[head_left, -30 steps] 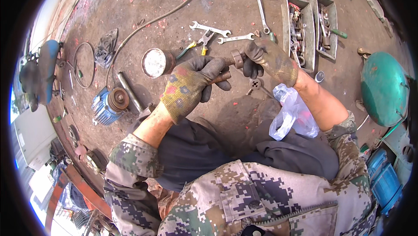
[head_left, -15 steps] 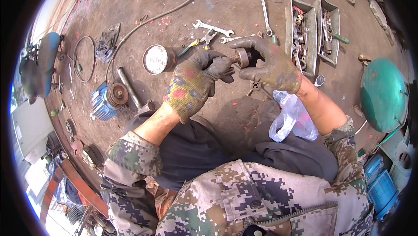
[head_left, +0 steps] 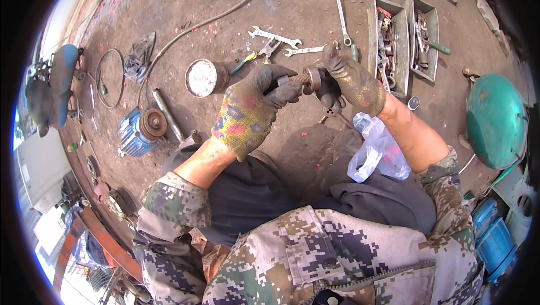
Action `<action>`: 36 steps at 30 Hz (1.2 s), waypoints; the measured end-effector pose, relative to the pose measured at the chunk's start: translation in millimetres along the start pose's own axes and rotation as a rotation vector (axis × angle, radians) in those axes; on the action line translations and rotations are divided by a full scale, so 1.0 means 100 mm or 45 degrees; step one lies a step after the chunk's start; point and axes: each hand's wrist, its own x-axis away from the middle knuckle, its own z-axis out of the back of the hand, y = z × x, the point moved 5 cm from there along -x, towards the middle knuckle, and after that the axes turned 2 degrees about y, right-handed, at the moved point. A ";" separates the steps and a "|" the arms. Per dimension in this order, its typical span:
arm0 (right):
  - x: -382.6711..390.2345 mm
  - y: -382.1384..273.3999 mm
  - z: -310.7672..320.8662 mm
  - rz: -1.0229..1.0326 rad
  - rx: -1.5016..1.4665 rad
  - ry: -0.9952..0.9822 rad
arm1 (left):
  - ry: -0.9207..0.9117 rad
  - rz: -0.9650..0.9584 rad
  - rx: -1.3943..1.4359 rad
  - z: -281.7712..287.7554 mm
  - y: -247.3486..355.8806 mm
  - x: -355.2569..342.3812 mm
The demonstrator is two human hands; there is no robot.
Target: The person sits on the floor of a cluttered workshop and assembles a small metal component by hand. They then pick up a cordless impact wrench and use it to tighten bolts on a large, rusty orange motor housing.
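Brown metal bridges two gloved hands: a threaded bolt [head_left: 297, 79], held up above the floor [head_left: 315, 1], with a thick ring [head_left: 313, 79] at its right-hand end. The left hand [head_left: 247, 112] has thumb and fingers clamped on the bolt, leaving a stretch of thread bare up to the ring. The right hand [head_left: 357, 83] is at the ring's far side, one finger raised apart from the darker, curled ones; whether those press on the ring I cannot tell.

I judge the step in hand to be turning the ring on the thread, though which way does not show. Another turn would call for a firm, level left grip and the right fingers closing evenly on the rim. Just below the right fingers shows a round metal piece with holes [head_left: 331, 110]; the nearest wrench [head_left: 304, 51] lies past the hands
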 end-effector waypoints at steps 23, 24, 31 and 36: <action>0.05 -0.12 -0.08 0.461 -0.052 0.465 | -0.154 0.272 0.290 0.01 0.15 -0.02; 0.05 -0.16 -0.07 0.490 0.099 0.451 | -0.195 0.339 0.312 0.04 0.17 0.01; 0.09 -0.26 -0.11 0.746 0.726 0.359 | -0.392 0.107 -0.171 0.03 0.02 -0.05; -0.02 -0.07 -0.06 0.403 0.040 0.101 | -0.177 0.404 0.045 -0.05 -0.07 -0.04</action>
